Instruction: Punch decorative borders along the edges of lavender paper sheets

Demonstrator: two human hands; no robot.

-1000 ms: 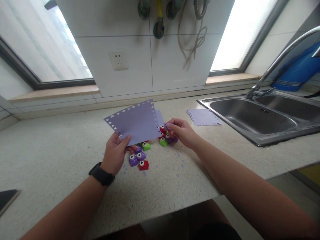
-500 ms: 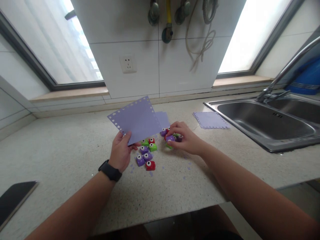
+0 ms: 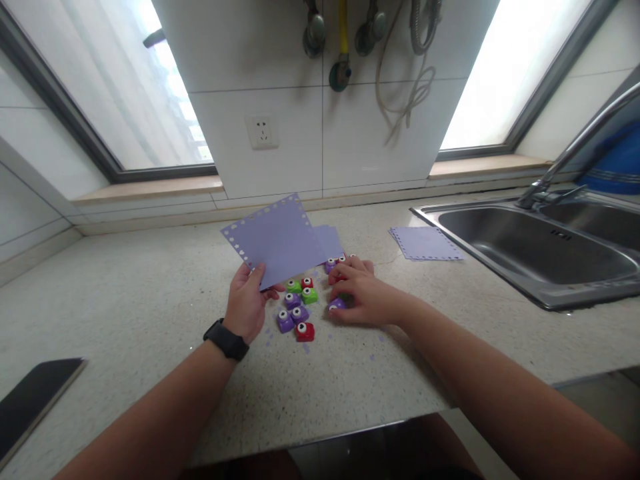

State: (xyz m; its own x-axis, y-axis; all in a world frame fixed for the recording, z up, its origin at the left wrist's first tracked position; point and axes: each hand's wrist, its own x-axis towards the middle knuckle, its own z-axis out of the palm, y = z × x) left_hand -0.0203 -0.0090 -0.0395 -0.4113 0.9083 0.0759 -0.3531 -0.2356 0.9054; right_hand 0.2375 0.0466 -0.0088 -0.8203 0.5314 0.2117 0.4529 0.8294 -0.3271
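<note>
A purple paper sheet (image 3: 280, 243) with small shapes punched along its edges is pinched at its lower corner by my left hand (image 3: 246, 303), raised above the counter. My right hand (image 3: 367, 293) is closed around a purple craft punch (image 3: 337, 305) low at the counter, its fingers partly hiding it. Just left of it lie several small punches, among them a green punch (image 3: 309, 295), another purple punch (image 3: 285, 321) and a red punch (image 3: 305, 331). Behind my right fingers sit more punches, partly covered.
Purple sheets (image 3: 329, 241) lie behind the held one. A stack of punched purple sheets (image 3: 427, 243) rests beside the steel sink (image 3: 493, 230). Paper bits are scattered on the speckled counter (image 3: 290, 393). A dark flat object (image 3: 37, 400) lies at the left.
My right hand has brought the purple punch down and toward me, to the near side of the far punches. My left hand still holds the sheet in much the same pose.
</note>
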